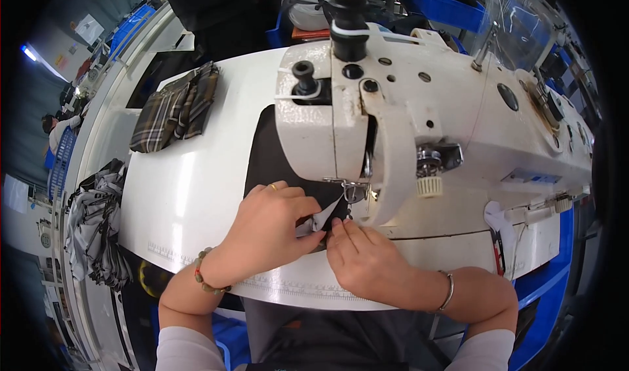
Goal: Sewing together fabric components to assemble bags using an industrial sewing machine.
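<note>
A dark cloth piece [267, 149] lies on the white table under the head of a white sewing machine [311, 118]. Its near edge reaches the presser foot [355, 191]. With thumb and fingers, my left hand [272, 220] pinches a pale grey cloth flap [325, 215] folded up over the dark cloth, left of the foot. My right hand [363, 256] has its fingers together, the fingertips gripping the dark cloth's edge just in front of the foot. The cloth under both sets of fingers is partly hidden.
Folded plaid cloth pieces [175, 109] lie at the table's far left. A heap of grey and black cloth [98, 223] hangs beyond the left edge. Scissors-like red and black tools [498, 253] lie at the right. A person [62, 132] sits far left.
</note>
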A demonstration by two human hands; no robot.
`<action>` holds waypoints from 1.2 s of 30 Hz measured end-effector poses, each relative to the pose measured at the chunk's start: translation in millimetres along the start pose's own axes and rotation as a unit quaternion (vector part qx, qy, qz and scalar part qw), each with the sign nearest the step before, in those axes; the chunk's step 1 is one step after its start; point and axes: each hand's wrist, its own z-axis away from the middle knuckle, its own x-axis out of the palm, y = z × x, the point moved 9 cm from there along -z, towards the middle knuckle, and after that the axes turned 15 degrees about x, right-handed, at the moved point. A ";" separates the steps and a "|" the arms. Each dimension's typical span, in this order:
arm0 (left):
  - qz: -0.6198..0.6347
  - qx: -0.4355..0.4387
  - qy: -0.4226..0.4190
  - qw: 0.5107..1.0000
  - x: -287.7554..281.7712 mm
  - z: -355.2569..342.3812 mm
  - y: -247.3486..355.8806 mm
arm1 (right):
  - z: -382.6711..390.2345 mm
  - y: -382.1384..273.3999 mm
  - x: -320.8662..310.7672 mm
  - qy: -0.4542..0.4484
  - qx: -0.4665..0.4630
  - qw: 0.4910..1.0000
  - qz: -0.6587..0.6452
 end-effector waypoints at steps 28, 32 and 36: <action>-0.159 0.162 -0.012 0.974 22.0 2.4 30.2 | 10.5 -5.1 -2.3 -0.009 0.022 1.000 -0.002; -0.128 0.144 0.012 0.981 25.9 -7.0 13.3 | 1.2 8.1 4.6 0.022 0.044 0.999 -0.005; -0.126 0.118 -0.014 0.985 32.4 -11.4 0.6 | -5.7 17.7 6.3 0.016 0.060 0.998 0.009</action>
